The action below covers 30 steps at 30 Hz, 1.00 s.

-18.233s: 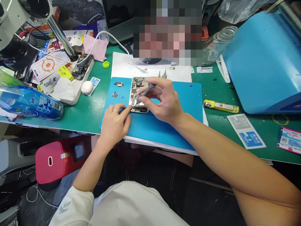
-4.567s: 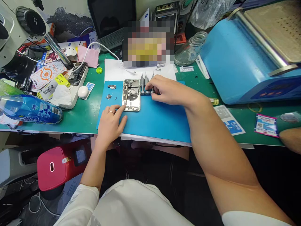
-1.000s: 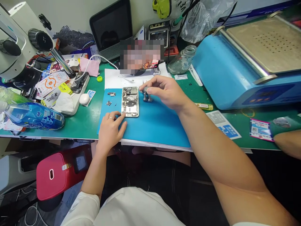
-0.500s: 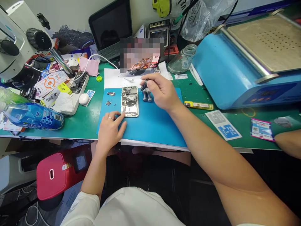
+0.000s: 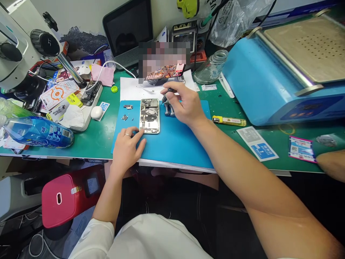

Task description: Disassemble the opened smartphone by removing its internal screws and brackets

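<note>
An opened phone (image 5: 150,124) with its inner parts bare lies on a blue mat (image 5: 172,147). My left hand (image 5: 128,145) rests on the mat, fingers apart, its index fingertip at the phone's lower left corner. Just right of the phone's top, my right hand (image 5: 185,102) is closed around a slim dark screwdriver (image 5: 164,98), whose tip points down and stands apart from the phone. Partly hidden behind that hand are several grey screwdrivers (image 5: 169,109). Left of the phone lie a small metal part (image 5: 128,107) and a dark small component (image 5: 124,117).
A lit phone (image 5: 165,73) leans at the back near a glass jar (image 5: 211,66). To the right stand a yellow cutter knife (image 5: 229,121) and a big blue machine (image 5: 258,79). At left are a microscope (image 5: 44,43), a blue bottle (image 5: 40,132) and clutter. Another person's arm (image 5: 332,163) shows at right.
The screwdriver in my right hand has tilted a little, and its fingers have shifted slightly. My left hand stays at the phone's corner. The whole view has moved slightly.
</note>
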Motion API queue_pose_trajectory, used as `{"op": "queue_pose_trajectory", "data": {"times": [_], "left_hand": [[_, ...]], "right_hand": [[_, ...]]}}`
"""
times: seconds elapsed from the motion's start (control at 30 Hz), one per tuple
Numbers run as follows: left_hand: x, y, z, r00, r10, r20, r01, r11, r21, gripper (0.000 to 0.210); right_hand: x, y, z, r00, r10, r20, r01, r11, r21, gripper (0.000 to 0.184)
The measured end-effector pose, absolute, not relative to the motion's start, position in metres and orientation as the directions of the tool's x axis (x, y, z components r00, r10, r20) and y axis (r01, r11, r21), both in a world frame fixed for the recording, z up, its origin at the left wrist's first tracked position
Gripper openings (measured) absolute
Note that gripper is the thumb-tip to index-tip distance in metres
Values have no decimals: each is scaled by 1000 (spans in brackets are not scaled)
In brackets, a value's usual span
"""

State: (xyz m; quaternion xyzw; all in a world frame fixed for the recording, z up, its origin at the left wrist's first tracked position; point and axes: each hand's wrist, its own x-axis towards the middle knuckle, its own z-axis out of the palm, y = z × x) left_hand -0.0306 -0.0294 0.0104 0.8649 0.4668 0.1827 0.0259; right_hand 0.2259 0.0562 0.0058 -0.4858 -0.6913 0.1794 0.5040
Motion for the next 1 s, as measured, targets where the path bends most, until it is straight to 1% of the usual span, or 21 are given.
{"op": "queue_pose_trajectory", "data": {"times": [0.07, 0.23, 0.33, 0.53, 0.7, 0.77, 0.87, 1.0], "left_hand": [[-31, -29, 10, 497, 815, 299, 796, -565, 216, 38], [-30, -29, 9, 502, 806, 313, 791, -575, 211, 39], [-30, -29, 8, 501, 811, 302, 795, -569, 210, 39], [-31, -30, 9, 497, 813, 303, 799, -565, 205, 39], [-31, -29, 8, 502, 801, 326, 791, -578, 201, 37], [-30, -30, 8, 498, 802, 329, 793, -575, 202, 36], [-30, -30, 9, 495, 808, 321, 799, -568, 198, 36], [-30, -30, 10, 500, 809, 310, 798, -569, 198, 38]], "right_hand": [[227, 59, -1, -47, 847, 530, 498, 480, -722, 39], [232, 71, -20, -119, 787, 606, 552, 560, -618, 50], [233, 76, -26, -128, 747, 653, 574, 593, -565, 50], [224, 63, -19, -108, 621, 776, 588, 669, -454, 48], [203, 43, -9, -237, 485, 842, 539, 787, -301, 56], [195, 39, -7, -273, 452, 849, 508, 818, -271, 59], [190, 35, -7, -273, 453, 849, 469, 833, -293, 60], [187, 32, -9, -223, 517, 826, 389, 825, -411, 57]]}}
